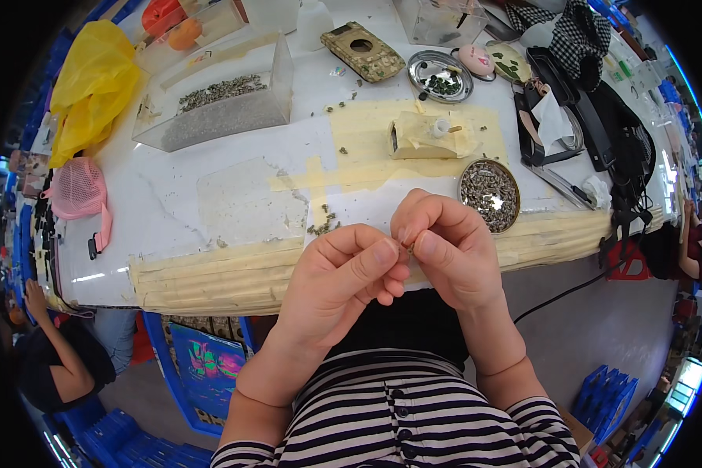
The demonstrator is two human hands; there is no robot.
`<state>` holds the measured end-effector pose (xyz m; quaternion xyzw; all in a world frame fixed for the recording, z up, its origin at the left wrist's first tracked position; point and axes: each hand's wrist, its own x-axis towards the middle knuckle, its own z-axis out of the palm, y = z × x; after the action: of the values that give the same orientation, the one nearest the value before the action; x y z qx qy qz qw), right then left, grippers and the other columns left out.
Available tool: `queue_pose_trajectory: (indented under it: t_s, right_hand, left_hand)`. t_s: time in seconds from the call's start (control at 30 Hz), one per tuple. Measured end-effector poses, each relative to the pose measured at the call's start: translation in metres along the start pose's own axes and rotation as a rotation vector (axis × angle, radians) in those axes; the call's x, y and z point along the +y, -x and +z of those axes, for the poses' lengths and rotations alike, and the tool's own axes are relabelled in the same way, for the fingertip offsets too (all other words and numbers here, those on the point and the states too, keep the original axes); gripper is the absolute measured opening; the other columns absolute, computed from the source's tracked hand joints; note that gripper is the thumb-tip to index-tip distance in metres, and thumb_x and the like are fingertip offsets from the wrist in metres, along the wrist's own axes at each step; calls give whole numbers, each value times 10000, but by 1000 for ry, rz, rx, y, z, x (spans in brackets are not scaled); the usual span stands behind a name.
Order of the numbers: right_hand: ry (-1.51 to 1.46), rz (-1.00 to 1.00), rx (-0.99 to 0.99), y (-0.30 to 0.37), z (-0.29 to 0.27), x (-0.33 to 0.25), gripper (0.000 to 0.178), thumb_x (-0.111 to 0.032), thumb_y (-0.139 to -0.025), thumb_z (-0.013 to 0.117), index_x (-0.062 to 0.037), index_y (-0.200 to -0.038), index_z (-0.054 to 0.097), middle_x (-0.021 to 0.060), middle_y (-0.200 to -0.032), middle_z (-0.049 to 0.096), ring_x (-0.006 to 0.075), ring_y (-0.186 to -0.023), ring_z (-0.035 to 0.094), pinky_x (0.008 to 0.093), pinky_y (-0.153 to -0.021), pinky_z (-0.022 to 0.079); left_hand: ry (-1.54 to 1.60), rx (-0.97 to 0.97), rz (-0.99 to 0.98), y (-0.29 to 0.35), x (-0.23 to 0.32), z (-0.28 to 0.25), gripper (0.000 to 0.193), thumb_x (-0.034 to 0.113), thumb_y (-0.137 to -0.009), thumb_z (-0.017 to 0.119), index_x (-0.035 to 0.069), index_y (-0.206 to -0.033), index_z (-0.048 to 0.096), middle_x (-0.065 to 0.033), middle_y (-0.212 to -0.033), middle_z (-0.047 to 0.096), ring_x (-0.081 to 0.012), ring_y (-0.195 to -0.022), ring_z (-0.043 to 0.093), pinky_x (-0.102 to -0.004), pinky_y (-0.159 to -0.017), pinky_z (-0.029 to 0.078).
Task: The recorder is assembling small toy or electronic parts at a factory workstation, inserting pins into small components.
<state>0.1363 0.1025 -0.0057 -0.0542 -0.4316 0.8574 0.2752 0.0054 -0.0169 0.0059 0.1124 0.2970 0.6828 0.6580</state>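
Close together above the table's near edge, my two hands meet fingertip to fingertip. My left hand (pixel 343 273) is closed in a pinch between thumb and forefinger. My right hand (pixel 454 249) pinches the same spot from the other side. Something tiny sits between the fingertips, too small and too covered to name. Just beyond my right hand stands a round tin (pixel 518 206) full of small metal parts. A loose little pile of similar metal parts (pixel 320 224) lies on the table past my left hand.
Beyond the hands are a tape-covered block (pixel 413 146), a metal dish (pixel 468 87) with dark green pieces and a camouflage-patterned shell (pixel 363 51). A clear box (pixel 234 125) holds metal parts. Tweezers (pixel 560 187) lie right; a yellow bag (pixel 97 86) and pink mesh pouch (pixel 78 187) left.
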Motion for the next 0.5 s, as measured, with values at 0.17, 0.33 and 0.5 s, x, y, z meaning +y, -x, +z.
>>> queue_pose_trajectory:
  t_s: [0.17, 0.33, 0.5]
  right_hand:
    - [-6, 6, 10, 0, -1, 0, 90, -58, -945, 632, 26, -976, 618, 37, -913, 608, 112, -828, 599, 260, -783, 496]
    - [11, 10, 23, 0, 0, -1, 87, -59, -940, 640, 20, -972, 619, 26, -914, 600, 102, -833, 584, 251, -788, 481]
    - [11, 16, 25, 0, 1, -1, 82, -56, -938, 640, 18, -967, 617, 22, -912, 596, 98, -836, 581, 250, -788, 479]
  left_hand:
    - [-7, 5, 0, 0, 0, 0, 177, 185, -972, 638, 10, -963, 663, -71, -862, 691, -115, -735, 652, -214, -637, 516]
    - [1, 15, 2, 0, 0, 1, 175, 179, -972, 637, 7, -971, 666, -73, -860, 691, -116, -733, 652, -215, -636, 516]
    - [6, 10, 4, 0, -1, 1, 171, 174, -974, 633, 7, -972, 667, -74, -860, 692, -118, -733, 652, -217, -635, 517]
